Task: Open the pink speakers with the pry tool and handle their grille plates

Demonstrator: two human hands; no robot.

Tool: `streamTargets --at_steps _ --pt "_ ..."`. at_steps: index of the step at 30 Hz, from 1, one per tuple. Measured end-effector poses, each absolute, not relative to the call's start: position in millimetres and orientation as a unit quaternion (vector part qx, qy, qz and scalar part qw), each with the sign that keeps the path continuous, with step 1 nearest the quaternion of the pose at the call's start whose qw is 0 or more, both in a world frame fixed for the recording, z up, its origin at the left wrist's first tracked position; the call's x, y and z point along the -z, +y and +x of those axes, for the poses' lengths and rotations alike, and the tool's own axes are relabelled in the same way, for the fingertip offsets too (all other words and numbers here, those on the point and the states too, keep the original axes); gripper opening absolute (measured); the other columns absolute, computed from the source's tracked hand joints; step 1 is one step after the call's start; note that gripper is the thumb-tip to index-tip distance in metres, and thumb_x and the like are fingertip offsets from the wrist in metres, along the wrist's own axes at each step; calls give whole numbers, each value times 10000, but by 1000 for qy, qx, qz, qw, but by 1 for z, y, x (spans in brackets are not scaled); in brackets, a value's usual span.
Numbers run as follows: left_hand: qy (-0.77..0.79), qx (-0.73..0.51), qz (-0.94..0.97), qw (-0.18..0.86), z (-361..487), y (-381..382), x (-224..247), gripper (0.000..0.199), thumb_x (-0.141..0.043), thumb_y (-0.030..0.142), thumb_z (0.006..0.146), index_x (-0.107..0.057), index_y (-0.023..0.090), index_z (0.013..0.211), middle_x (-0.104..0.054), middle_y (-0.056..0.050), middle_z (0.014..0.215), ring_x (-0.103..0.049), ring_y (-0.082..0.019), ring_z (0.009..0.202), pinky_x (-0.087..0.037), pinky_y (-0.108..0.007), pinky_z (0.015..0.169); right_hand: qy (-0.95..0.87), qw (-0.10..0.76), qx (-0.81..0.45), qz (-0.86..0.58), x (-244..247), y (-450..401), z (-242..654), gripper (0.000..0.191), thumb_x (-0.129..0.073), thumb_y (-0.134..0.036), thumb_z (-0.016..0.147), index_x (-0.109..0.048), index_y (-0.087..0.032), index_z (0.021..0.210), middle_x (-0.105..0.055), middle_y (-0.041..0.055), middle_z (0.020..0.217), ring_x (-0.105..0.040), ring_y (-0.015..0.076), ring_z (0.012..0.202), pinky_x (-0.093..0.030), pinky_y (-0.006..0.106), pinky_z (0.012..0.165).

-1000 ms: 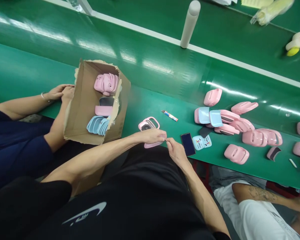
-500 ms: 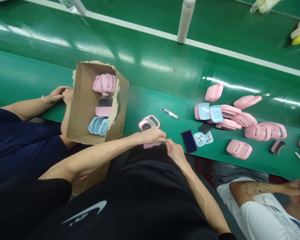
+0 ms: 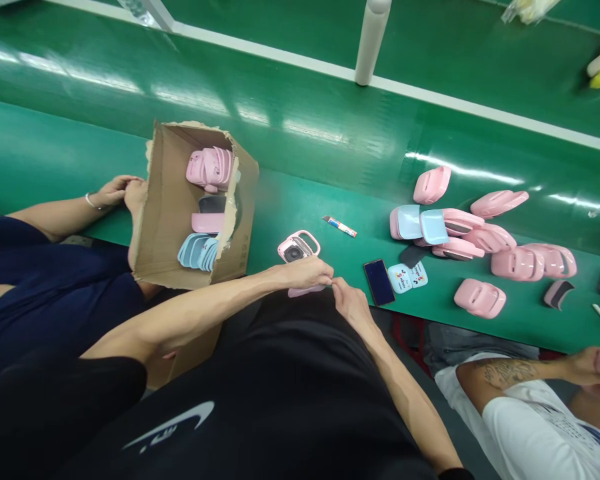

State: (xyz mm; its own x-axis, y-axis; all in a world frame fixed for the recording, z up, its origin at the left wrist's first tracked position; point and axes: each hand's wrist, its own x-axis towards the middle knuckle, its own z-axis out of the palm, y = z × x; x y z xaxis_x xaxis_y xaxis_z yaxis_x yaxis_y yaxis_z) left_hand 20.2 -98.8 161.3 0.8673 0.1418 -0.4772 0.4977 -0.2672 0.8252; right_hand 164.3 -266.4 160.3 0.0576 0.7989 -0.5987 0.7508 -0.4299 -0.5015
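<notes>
My left hand (image 3: 303, 272) and my right hand (image 3: 347, 303) meet low in the view, fingertips close together over a green belt (image 3: 280, 160). Under my left hand lies a pink plastic casing piece (image 3: 306, 291), partly hidden by the fingers. My right fingers pinch something thin and small, probably a metal tool, hidden at this moment. Just above my left hand sits a pink camera-like casing (image 3: 299, 247) with a dark lens, apart from my hand. To the right of my right hand lies a dark phone (image 3: 379, 282).
An open cardboard box (image 3: 165, 200) holds pink and pale blue casings. Several pink casings (image 3: 480, 299) lie on the belt at right. A co-worker's hands (image 3: 115, 191) rest at left; another person's tattooed arm (image 3: 510, 372) reaches in at lower right. A white post (image 3: 373, 40) stands behind.
My hands stay nearly still, fingertips together. The view drifts slightly, so the casings at right sit a little further right. The tattooed arm's hand has come in at the right edge with a pink piece.
</notes>
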Motion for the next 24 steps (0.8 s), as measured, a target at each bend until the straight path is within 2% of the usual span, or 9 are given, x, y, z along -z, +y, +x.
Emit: streamTargets --at_steps 8,20,24 --pt "203 151 785 565 21 -99 -156 279 -684 279 961 -657 206 693 -551 17 592 -488 -156 573 -301 -298 599 -530 37 -431 -730 -157 -269 164 391 -324 -375 1146 -672 -292 1304 -820 57 989 -726 245 829 -320 299 684" --pt "213 147 788 559 20 -100 -152 316 -657 352 978 -646 208 697 -549 7 583 -487 -156 551 -301 -299 570 -527 44 -432 -731 -154 -269 163 410 -313 -389 1144 -672 -293 1319 -814 54 961 -736 254 844 -325 296 682" --pt "217 151 788 556 20 -100 -151 300 -660 325 974 -640 208 698 -542 11 586 -481 -157 552 -291 -301 572 -527 41 -430 -732 -154 -268 163 411 -312 -386 1145 -673 -297 1321 -816 52 965 -736 254 845 -333 294 684"
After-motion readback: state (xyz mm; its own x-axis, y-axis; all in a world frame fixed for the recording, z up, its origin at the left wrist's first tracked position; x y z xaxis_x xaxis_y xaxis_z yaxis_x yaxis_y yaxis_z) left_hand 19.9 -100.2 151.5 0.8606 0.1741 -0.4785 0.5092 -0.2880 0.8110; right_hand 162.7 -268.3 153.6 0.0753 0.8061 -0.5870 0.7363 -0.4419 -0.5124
